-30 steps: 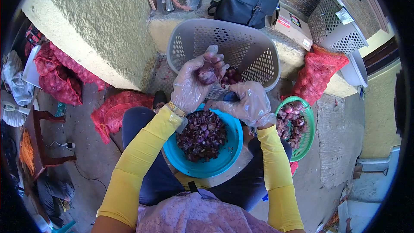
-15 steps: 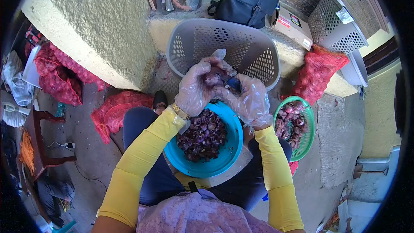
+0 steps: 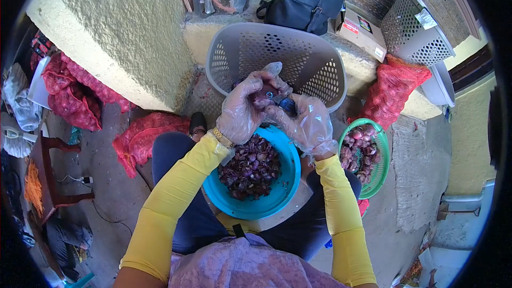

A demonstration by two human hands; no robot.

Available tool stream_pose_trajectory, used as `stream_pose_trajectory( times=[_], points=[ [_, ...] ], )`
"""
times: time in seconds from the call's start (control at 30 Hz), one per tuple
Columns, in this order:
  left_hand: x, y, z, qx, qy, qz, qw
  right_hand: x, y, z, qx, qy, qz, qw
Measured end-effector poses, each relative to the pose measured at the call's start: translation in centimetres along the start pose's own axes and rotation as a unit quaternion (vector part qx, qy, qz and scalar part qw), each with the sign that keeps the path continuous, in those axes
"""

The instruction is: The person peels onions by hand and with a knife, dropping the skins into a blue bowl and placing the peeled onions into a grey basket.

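Observation:
My left hand [image 3: 241, 108], in a clear plastic glove, is closed around a red onion [image 3: 262, 99]. My right hand [image 3: 308, 122], gloved the same way, grips a small knife with a dark blue handle [image 3: 288, 105], its blade end right at the onion. Both hands meet over the far rim of a blue basin [image 3: 292, 178]. Dark purple onions and loose skins [image 3: 250, 168] lie in that basin, between my knees. Just beyond my fingers stands a grey perforated basket [image 3: 256, 48], its lower part partly hidden by my hands.
To the right sits a green basket [image 3: 383, 173] holding peeled-looking red onions [image 3: 360, 141]. Behind it leans a red mesh sack [image 3: 393, 90]. More red sacks [image 3: 152, 136] lie at left by a rough wall [image 3: 117, 32]. A black bag [image 3: 309, 0] and a cardboard box [image 3: 360, 32] rest on the ledge.
The knife and right fingers have turned slightly against the onion, and the blue handle shows at a different angle. My left hand has barely moved.

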State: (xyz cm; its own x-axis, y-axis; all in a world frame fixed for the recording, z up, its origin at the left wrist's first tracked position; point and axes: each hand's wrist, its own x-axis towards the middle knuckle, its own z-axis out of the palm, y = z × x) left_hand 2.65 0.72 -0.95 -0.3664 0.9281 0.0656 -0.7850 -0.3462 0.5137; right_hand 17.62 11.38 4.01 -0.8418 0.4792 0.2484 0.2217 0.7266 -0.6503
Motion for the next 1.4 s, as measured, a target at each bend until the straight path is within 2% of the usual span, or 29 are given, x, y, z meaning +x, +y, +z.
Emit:
stream_pose_trajectory(
  times=[0.6, 0.77, 1.1, 1.3, 1.37, 1.4],
  points=[
    [0.2, 0.1, -0.4, 0.037, 0.003, 0.016, 0.999, -0.1, -0.6, -0.3, 0.01, 0.002, -0.003, 1.0],
    [0.2, -0.1, -0.7, 0.005, -0.023, 0.013, 1.0, 0.0, -0.4, -0.3, 0.03, -0.029, 0.026, 0.999],
    [0.0, 0.0, 0.2, 0.048, -0.008, 0.023, 0.999, 0.1, -0.2, -0.1, 0.06, -0.057, 0.048, 0.995],
    [0.0, 0.0, 0.4, 0.032, 0.019, 0.005, 0.999, -0.1, 0.6, 0.6, 0.011, -0.056, -0.04, 0.998],
    [0.0, 0.1, 0.6, 0.026, 0.022, 0.002, 0.999, -0.2, 1.2, 0.8, -0.089, -0.038, -0.109, 0.989],
    [-0.2, 0.3, 1.0, 0.032, 0.036, -0.002, 0.999, -0.2, 0.8, 0.7, -0.089, -0.038, -0.109, 0.989]
  ],
)
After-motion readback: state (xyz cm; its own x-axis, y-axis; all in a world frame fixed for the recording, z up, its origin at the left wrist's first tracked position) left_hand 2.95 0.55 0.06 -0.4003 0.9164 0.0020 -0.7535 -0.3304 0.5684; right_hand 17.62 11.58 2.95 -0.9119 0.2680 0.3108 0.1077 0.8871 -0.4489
